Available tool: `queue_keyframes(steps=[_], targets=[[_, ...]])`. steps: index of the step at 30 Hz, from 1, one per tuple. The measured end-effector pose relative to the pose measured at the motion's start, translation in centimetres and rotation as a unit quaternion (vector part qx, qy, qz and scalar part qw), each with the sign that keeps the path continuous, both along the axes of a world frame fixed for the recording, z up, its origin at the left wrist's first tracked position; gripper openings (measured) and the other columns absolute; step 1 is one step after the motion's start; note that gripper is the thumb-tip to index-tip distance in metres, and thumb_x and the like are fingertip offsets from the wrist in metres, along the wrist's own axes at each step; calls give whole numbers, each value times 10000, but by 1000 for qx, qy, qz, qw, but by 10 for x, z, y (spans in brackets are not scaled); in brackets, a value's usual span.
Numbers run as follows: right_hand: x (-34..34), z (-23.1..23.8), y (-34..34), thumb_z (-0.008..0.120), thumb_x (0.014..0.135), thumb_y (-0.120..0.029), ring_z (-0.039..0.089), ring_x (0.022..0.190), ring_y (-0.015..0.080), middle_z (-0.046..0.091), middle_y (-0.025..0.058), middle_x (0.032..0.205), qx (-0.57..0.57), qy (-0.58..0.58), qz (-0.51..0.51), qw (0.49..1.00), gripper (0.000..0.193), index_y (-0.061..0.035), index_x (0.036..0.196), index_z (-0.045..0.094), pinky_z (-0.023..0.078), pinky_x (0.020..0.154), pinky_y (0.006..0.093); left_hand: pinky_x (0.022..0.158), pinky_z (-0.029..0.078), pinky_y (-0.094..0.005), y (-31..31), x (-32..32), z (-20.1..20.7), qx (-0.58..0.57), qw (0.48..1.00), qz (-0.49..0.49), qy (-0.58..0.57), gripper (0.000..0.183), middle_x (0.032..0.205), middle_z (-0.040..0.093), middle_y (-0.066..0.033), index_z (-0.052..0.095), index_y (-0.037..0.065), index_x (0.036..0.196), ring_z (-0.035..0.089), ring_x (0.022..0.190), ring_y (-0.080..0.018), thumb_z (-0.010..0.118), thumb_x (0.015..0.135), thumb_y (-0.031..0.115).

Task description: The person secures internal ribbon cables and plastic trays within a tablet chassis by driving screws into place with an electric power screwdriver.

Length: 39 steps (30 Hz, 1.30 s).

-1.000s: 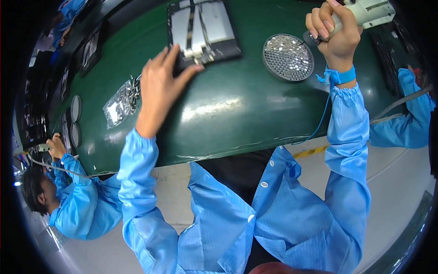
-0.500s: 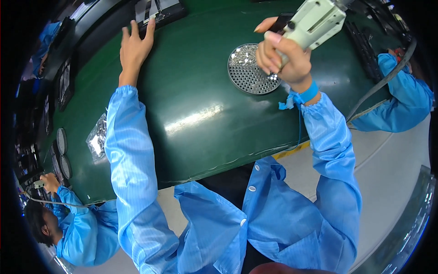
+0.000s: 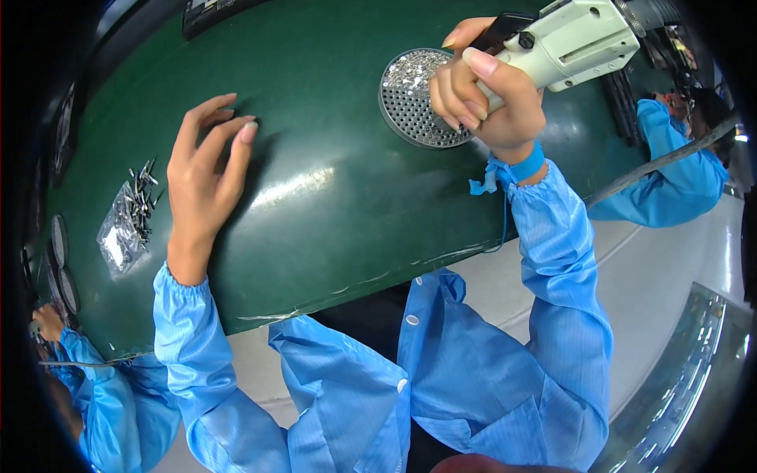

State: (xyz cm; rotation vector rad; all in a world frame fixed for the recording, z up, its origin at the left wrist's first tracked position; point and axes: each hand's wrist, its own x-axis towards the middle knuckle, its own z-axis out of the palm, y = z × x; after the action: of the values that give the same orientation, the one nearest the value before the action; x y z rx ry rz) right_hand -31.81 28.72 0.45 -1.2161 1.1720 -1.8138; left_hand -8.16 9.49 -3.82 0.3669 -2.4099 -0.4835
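In my right hand (image 3: 493, 98) is a pale green pistol-grip power tool (image 3: 579, 43), fingers wrapped round its handle; its working end is out of clear sight. A dark flat object (image 3: 505, 31) shows beside the tool, past my index finger. Just left of this hand, partly hidden by it, lies a round grey tray (image 3: 418, 118) full of holes, with small shiny metal pieces heaped on its far part. My left hand (image 3: 205, 169) is empty over the green table (image 3: 315, 236), fingers bent and apart. The nearest things to it are loose thin metal pieces (image 3: 142, 197) beside a clear plastic bag (image 3: 120, 240).
A dark device (image 3: 213, 12) sits at the table's far edge. Dark bars (image 3: 621, 106) lie at right. A grey cable (image 3: 670, 162) runs past the right side. Blue-sleeved co-workers work at left (image 3: 118, 402) and right (image 3: 670, 173). Round trays (image 3: 63, 264) stand at far left.
My left hand has drawn back from the dark device at the far edge towards me. My right hand still grips the tool beside the tray. The whole view has shifted.
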Motion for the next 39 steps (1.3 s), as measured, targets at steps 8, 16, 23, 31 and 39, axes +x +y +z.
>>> queue_keyframes(steps=[8, 16, 23, 31, 39], targets=[[1, -5, -3, 507, 914, -62, 400, 397, 103, 386, 2, 506, -39, -67, 21, 997, 178, 45, 1030, 589, 365, 401, 286, 711, 575, -317, -2, 0, -3, 4, 1000, 4, 11, 139, 1094, 664, -132, 720, -26, 886, 679, 912, -234, 701, 890, 111], [-1, -7, -2, 384, 937, -124, 350, 415, 98, 339, -3, 522, -4, -9, 16, 1000, 303, 59, 1150, 498, 363, 422, 291, 716, 570, -320, -2, 2, -3, 17, 1000, 2, 12, 149, 1097, 661, -127, 724, -21, 887, 673, 928, -234, 706, 890, 126], [0, -10, -3, 472, 925, -58, 387, 399, 109, 376, 9, 511, -47, -73, 27, 996, 204, 57, 1064, 568, 352, 400, 289, 752, 551, -330, -2, 2, 1, 6, 1000, -5, 9, 167, 1093, 663, -124, 727, -18, 884, 673, 921, -246, 714, 881, 148], [3, -3, -4, 396, 962, -136, 338, 387, 91, 346, -7, 500, 7, 56, 11, 998, 200, 18, 1026, 506, 356, 389, 286, 776, 544, -336, 0, 2, -3, 14, 1000, 4, 9, 176, 1095, 664, -119, 731, -13, 897, 672, 924, -250, 715, 879, 161], [5, -4, -7, 372, 982, -160, 347, 414, 96, 349, -2, 527, 2, 30, 4, 1000, 312, 50, 1188, 475, 361, 416, 291, 773, 532, -350, -3, 4, -4, 8, 1000, 10, 22, 186, 1118, 657, -110, 733, 0, 899, 665, 922, -249, 710, 880, 184]])
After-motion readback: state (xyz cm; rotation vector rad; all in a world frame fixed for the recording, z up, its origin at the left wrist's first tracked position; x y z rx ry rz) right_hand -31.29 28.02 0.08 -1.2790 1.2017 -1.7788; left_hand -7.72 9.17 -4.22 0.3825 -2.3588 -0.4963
